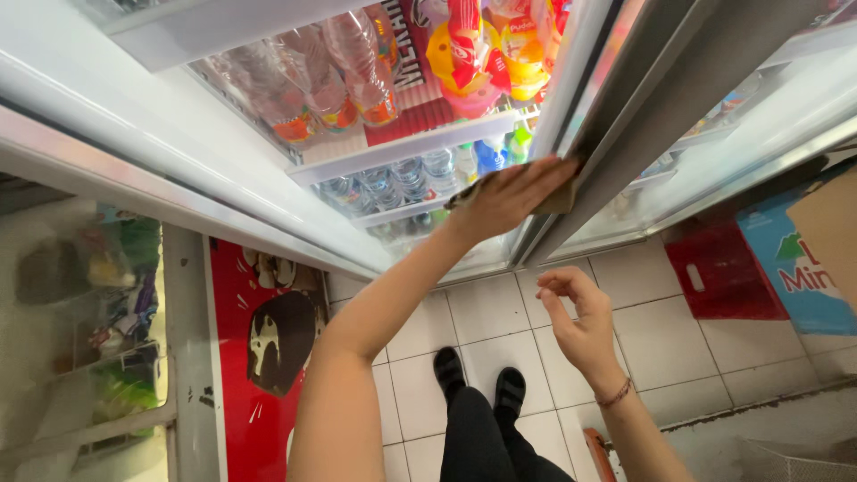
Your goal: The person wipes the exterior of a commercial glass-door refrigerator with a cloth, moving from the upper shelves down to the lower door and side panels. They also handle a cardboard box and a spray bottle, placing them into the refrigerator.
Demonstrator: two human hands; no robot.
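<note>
- head view: the left hand [509, 198] lies flat, fingers stretched out, pressing a small dull brown cloth [555, 198] against the grey metal frame edge of the glass cooler door [585, 134]; the cloth shows at the fingertips and again as a fold just behind the wrist.
- the right hand [580, 321] hangs empty below and a little to the right of the left hand, fingers loosely curled, touching nothing; a thin reddish bracelet [616, 393] sits on its wrist.
- just past the left hand's fingers the open cooler shows white wire shelves [402, 147]: clear plastic water bottles [393, 183] stand in a row on the shelf nearest the hand, and clear bottles with orange labels [312, 89] lie on the shelf beyond that.
- further beyond, bright red and yellow snack packs [486, 54] hang or lean in the cooler.
- under both hands is a floor of pale square tiles [486, 308] with dark grout lines; two black shoes [478, 379] and black trousers show straight below the right hand.
- left of the left forearm stands a red chest freezer panel [259, 357] with a brown and white picture, and a frosted glass lid [80, 312] with blurred packets beneath.
- right of the right hand, a red flat crate [723, 272] and a blue printed board [794, 268] lean near a brown cardboard box [830, 232].
</note>
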